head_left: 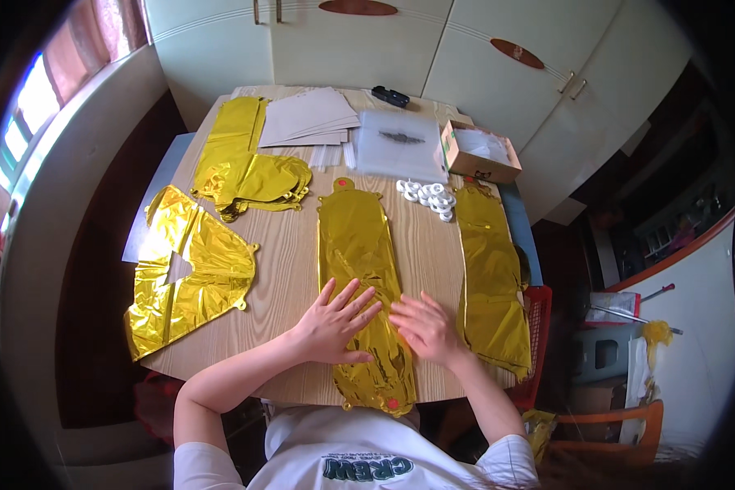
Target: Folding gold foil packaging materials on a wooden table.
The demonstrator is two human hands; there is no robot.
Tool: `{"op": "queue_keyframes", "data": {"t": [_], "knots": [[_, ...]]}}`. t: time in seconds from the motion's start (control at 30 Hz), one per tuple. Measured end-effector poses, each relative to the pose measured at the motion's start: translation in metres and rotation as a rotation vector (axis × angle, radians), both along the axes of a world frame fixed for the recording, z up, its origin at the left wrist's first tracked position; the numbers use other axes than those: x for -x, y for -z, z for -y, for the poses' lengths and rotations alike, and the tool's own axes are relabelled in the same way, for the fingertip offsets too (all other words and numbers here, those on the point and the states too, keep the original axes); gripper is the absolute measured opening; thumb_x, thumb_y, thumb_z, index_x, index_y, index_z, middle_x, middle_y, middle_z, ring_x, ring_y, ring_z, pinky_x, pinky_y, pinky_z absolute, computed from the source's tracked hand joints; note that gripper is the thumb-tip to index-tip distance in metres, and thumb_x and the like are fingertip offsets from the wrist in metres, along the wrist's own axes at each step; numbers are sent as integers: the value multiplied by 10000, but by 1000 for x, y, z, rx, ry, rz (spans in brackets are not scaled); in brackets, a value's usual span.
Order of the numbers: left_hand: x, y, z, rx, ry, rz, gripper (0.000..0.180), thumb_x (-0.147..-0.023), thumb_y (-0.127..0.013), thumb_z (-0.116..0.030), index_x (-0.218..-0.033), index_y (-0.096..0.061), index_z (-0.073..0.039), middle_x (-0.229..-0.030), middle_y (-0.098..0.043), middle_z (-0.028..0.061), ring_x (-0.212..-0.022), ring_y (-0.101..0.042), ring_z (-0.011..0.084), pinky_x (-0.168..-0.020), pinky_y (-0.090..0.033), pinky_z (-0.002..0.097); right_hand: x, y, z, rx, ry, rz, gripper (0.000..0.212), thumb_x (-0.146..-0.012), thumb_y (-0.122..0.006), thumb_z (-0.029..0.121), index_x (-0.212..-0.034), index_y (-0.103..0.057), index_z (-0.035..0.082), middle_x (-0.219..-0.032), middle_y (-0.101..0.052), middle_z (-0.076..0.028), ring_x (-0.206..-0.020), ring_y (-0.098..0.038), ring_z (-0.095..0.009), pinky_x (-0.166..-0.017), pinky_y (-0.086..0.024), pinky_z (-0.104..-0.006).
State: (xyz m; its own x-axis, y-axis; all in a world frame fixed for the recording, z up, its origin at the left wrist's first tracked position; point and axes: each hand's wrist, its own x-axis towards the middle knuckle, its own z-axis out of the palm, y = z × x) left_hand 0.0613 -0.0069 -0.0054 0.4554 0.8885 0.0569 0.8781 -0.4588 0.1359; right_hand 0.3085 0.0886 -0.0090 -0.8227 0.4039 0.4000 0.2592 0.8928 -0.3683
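A long flat gold foil balloon (355, 233) lies lengthwise in front of me, with small tabs at its ends and a red spot near each end. My left hand (335, 328) rests on its middle, fingers spread, holding nothing. Close by at its right edge is my right hand (429, 328), its fingers loosely bent and apart, with no object visible in it. To the left lies a wider, angular gold foil balloon (212, 273) with a gap in its middle. Another long gold foil balloon (492, 278) lies on the right.
On the wooden table (286, 261), more gold foil balloons (229, 147) lie folded at the far left. Farther back are grey-brown sheets (309, 118), clear plastic bags (400, 147), a black object (390, 96) and an open carton (482, 153). White ribbon rolls (429, 198) sit right of centre.
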Motion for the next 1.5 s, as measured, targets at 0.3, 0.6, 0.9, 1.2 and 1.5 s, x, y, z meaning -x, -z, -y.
{"op": "queue_keyframes", "data": {"t": [0.3,0.6,0.9,1.2,1.5], "knots": [[3,1,-1,-47,-29,-16,1029,-849,-418,-777,-1492,-313,19,-1558,-286,230,-1462,-210,422,-1167,-146,591,7,-12,26,16,-149,126,277,-872,-688,193,-1141,-715,132,-1238,-660,-52,-1210,-595,-217,-1093,-397,-497],[35,6,-26,-106,-240,24,1044,-861,-405,-776,-1463,-316,72,-1496,-291,358,-1420,-230,512,-1178,-171,544,5,-10,26,66,-150,150,285,-885,-678,227,-1150,-708,125,-1279,-637,-31,-1249,-565,-202,-1136,-336,-503],[61,3,-47,-68,-339,-18,1111,-833,-450,-788,-1435,-302,134,-1494,-331,306,-1433,-268,412,-1179,-188,515,6,-9,26,61,-142,144,263,-875,-688,220,-1125,-725,146,-1263,-647,-22,-1228,-582,-193,-1132,-332,-524],[65,2,-58,-71,-395,-67,1121,-820,-468,-791,-1427,-316,140,-1485,-354,286,-1432,-272,400,-1185,-182,514,5,-7,25,74,-137,146,264,-891,-680,244,-1132,-725,149,-1255,-650,-19,-1230,-579,-188,-1128,-327,-549],[88,-8,-67,-16,-340,-90,1256,-668,-578,-847,-1453,-315,98,-1518,-323,270,-1432,-284,368,-1208,-142,497,6,-7,25,79,-140,145,265,-890,-682,240,-1134,-723,145,-1263,-646,-21,-1234,-577,-195,-1126,-328,-562]]}}
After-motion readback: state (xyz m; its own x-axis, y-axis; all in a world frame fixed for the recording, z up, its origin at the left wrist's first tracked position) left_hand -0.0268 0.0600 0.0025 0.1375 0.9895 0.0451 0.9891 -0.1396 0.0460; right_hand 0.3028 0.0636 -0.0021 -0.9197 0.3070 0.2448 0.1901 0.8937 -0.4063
